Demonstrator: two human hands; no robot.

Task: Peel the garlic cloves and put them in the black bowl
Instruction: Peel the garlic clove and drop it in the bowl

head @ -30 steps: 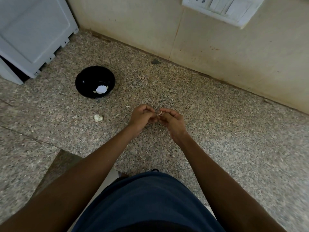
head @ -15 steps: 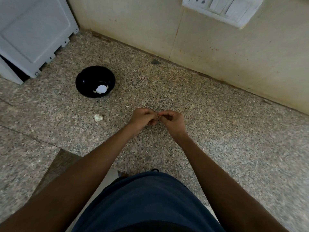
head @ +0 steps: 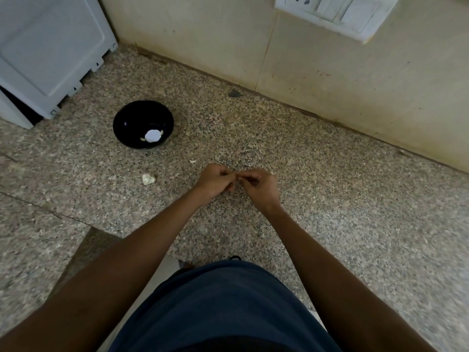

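Observation:
My left hand [head: 215, 180] and my right hand [head: 258, 185] meet fingertip to fingertip over the middle of the granite counter, both pinched on a garlic clove that the fingers hide almost fully. The black bowl [head: 127, 118] stands to the far left of my hands, with pale peeled garlic [head: 153, 135] at its bottom. Another garlic clove [head: 148, 179] lies loose on the counter, left of my left hand and in front of the bowl. A scrap of garlic skin [head: 193, 160] lies just beyond my left hand.
A grey appliance [head: 50, 54] fills the far left corner behind the bowl. A beige tiled wall [head: 330, 72] runs along the back, with a white switch plate [head: 337, 11] at the top right. The counter edge [head: 83, 240] steps in near my left forearm.
My fingertips have closed tighter together around the clove, hiding the bit of skin seen between them a second ago. Both hands stay over the same spot.

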